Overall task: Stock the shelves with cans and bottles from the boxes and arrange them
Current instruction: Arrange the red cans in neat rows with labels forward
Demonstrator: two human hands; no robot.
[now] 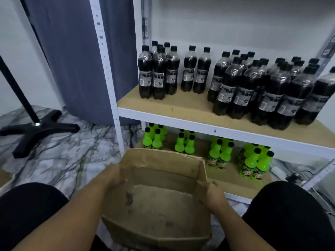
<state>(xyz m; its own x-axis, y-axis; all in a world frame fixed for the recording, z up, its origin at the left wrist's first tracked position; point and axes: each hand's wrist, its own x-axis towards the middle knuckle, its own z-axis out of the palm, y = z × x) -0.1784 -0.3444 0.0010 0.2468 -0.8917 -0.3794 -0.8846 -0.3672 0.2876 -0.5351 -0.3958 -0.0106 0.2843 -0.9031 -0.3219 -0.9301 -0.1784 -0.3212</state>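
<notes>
- Cardboard box (159, 205) sits open-topped on the floor between the person's two knees, just in front of the shelving unit; nothing lies inside it but its bare brown bottom.
- Left hand (113, 175) has its grip curled over the box's left wall near the far corner, fingers inside the rim.
- Right hand (211, 193) has its grip pinching the top edge of the box's right wall, thumb towards the inside.
- Lower shelf (233, 185), a tan board just behind the box, carries green bottles (252, 160) with black caps, standing upright in four clusters from left to right. Roughly four show in each of the first three clusters and about five in the rightmost; those at the back are partly hidden, so the count is not exact.
- Upper shelf (181, 105), also a tan board on a white rail, carries dark cola bottles (233, 86) with black caps and grey labels: a tight group of about six at the left, a pair standing apart in the middle, and a dense block at the right of some twenty, too overlapped to count surely.
- Marble-patterned floor (68, 153) spreads to the left, bearing a black cross-shaped stand base (39, 127) with its pole.
- Blue-grey curtain (78, 60) hangs behind the white shelf upright.
</notes>
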